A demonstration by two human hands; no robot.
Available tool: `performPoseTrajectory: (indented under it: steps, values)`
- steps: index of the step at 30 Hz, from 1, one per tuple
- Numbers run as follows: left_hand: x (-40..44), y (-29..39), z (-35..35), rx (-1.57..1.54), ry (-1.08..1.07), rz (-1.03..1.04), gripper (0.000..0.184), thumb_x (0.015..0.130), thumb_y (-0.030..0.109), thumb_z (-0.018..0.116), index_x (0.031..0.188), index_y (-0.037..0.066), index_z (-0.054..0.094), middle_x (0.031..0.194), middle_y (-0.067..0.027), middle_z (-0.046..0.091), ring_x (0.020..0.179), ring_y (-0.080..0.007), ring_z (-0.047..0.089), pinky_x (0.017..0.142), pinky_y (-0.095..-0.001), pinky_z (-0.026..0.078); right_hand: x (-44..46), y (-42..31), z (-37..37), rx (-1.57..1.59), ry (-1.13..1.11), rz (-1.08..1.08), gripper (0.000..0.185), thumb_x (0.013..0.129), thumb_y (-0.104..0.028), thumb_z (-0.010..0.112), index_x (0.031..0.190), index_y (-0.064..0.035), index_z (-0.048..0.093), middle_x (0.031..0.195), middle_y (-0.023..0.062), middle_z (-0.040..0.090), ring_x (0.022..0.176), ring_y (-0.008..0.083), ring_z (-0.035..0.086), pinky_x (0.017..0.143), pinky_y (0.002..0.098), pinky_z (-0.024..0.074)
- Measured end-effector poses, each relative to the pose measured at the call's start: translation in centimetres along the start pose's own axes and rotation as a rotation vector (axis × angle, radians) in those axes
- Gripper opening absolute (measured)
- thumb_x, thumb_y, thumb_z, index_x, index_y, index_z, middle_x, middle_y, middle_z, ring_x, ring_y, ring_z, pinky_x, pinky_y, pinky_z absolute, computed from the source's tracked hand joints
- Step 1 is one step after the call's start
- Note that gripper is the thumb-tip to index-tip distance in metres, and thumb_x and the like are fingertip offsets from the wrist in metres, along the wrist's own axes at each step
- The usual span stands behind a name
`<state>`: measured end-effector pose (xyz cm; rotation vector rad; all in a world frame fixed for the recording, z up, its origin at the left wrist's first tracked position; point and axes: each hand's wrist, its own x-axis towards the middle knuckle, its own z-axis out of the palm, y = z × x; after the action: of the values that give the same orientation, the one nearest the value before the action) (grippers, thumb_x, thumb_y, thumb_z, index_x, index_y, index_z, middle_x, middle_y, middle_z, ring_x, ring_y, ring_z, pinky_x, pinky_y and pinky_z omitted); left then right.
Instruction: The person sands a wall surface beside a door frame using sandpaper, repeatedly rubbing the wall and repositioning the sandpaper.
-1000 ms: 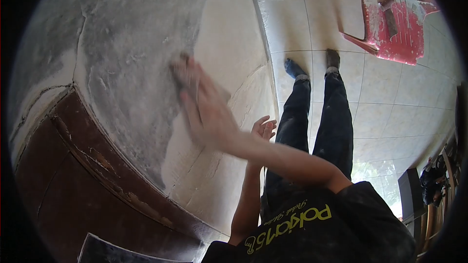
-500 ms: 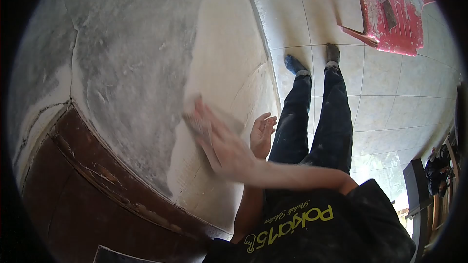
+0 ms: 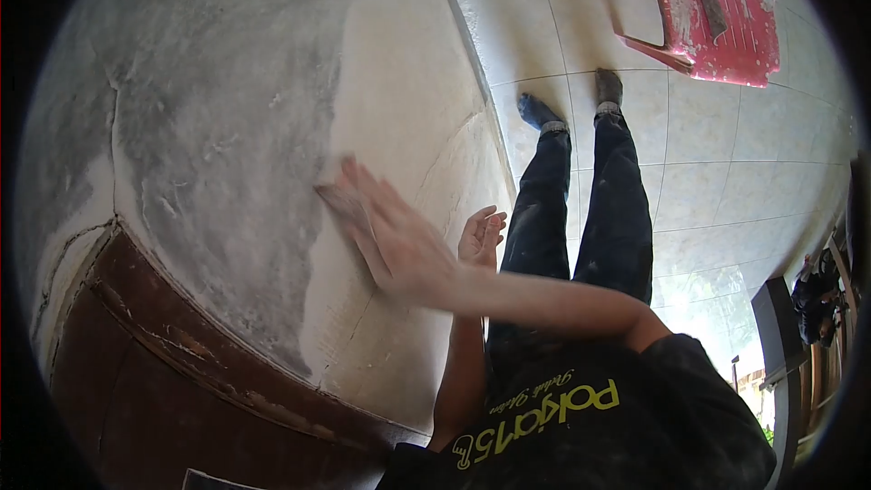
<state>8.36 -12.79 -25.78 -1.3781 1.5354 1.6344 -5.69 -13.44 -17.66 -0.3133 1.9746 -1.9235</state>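
The right hand [image 3: 395, 240] is clamped on a thin, flat, dark-edged piece [image 3: 335, 203], its long fingers lying together over it; blur hides the piece's material and much of its outline. The piece is under the fingers and against the rough plastered wall [image 3: 222, 100]. Its visible long edge slants from beyond the fingertips at upper left down toward the heel of the hand at lower right, roughly in line with the fingers and forearm.

That slant meets the border between two surfaces: the mottled grey patch [image 3: 245, 172] lies on the fingertip side, and the smoother cream-white patch [image 3: 390, 63] lies on the wrist side, spreading toward the floor. The tip of the piece is right by this border. The right arm crosses in front of the body to get there.

The left hand [image 3: 479, 240] is farther from the piece, to the right of it in the view, with its fingers loosely curled and apart; no held thing shows in it. It is near the dark jeans [image 3: 617, 209].

Farther out, a reddish-brown panel [image 3: 181, 381] curves below the grey patch, and a paint-splashed red plastic chair [image 3: 748, 45] stands on the pale tiled floor [image 3: 708, 127] at upper right.
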Motion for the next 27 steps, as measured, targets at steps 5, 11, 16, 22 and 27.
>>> performPoseTrajectory:
  steps: [5, 11, 16, 22, 27]
  values:
    - [-1.1, 1.5, 0.5, -0.004, 0.025, 0.051, 0.053, 0.096, 0.044, 0.053, 0.128, 0.003, 0.048, 0.118, -0.0147, 0.061, 0.111, -0.0221, 0.057, 0.096, -0.0358, 0.044, 2.5, 0.1, -0.4, 0.127, 0.015, 0.097, 0.047, 0.097, -0.015, 0.044, 0.139, 0.0049, 0.035, 0.148, 0.0254, 0.029, 0.134, 0.0404, 0.035, 0.108, 0.0424, 0.0357]
    - [-0.5, 1.1, -0.1, -0.263, -0.058, -0.09, 0.056, 0.099, 0.048, 0.04, 0.131, 0.002, 0.046, 0.126, -0.0204, 0.054, 0.119, -0.03, 0.052, 0.101, -0.0459, 0.041, -2.1, 0.7, -1.1, 0.198, -0.078, 0.076, 0.043, 0.099, -0.021, 0.046, 0.131, 0.0066, 0.043, 0.131, 0.0236, 0.049, 0.117, 0.0359, 0.053, 0.098, 0.0372, 0.0429]
    - [-2.1, 4.9, 0.5, -0.922, -0.301, 0.131, 0.082, 0.09, 0.065, 0.04, 0.144, 0.004, 0.028, 0.142, -0.0182, 0.039, 0.133, -0.0305, 0.036, 0.112, -0.0492, 0.024, 0.1, 3.2, -5.3, 0.834, 0.088, 0.75, 0.049, 0.099, -0.038, 0.049, 0.12, 0.0068, 0.052, 0.099, 0.0087, 0.066, 0.089, 0.0183, 0.064, 0.079, 0.0282, 0.0493]
    - [-2.4, 9.1, 3.6, -1.136, -0.16, 0.345, 0.09, 0.087, 0.073, 0.034, 0.145, 0.006, 0.026, 0.144, -0.0134, 0.036, 0.138, -0.0284, 0.028, 0.115, -0.0469, 0.016, -2.8, 8.2, -9.0, 0.782, 0.088, 0.836, 0.046, 0.1, -0.038, 0.047, 0.121, 0.0021, 0.055, 0.103, 0.0063, 0.062, 0.094, 0.0106, 0.057, 0.079, 0.0254, 0.047]
    - [-2.0, 8.9, 4.8, -0.648, 0.19, 0.398, 0.061, 0.096, 0.041, 0.053, 0.136, -0.002, 0.037, 0.137, -0.0149, 0.043, 0.13, -0.0272, 0.04, 0.109, -0.0436, 0.033, -4.8, 10.1, -10.4, 0.977, 0.13, 0.748, 0.043, 0.098, -0.033, 0.053, 0.123, 0.0027, 0.054, 0.107, 0.0059, 0.062, 0.099, 0.0114, 0.058, 0.081, 0.0262, 0.0471]
